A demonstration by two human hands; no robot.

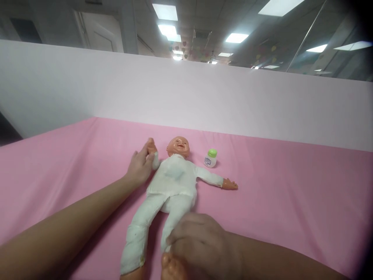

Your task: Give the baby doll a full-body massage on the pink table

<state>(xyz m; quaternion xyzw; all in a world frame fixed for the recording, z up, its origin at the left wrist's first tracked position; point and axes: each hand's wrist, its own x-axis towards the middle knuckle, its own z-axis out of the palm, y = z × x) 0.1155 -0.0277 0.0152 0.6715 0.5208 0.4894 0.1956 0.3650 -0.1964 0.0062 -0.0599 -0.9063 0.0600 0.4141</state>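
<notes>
A baby doll (173, 179) with a white cloth body lies on its back on a pink sheet, its head toward the wall. My left hand (140, 163) is closed round the doll's raised arm near the wrist, at the left of its head. Lower down, my right hand (204, 243) is wrapped about the doll's lower leg, just above the foot (171, 266); the fingers are slightly blurred. The doll's other arm (215, 179) stretches out to the right, touched by neither hand.
A small clear bottle (210, 159) with a green cap stands right of the doll's head. The pink sheet (276, 186) spreads to both sides. Behind it rises a white padded wall (189, 93), with glass and ceiling lights (165, 12) above.
</notes>
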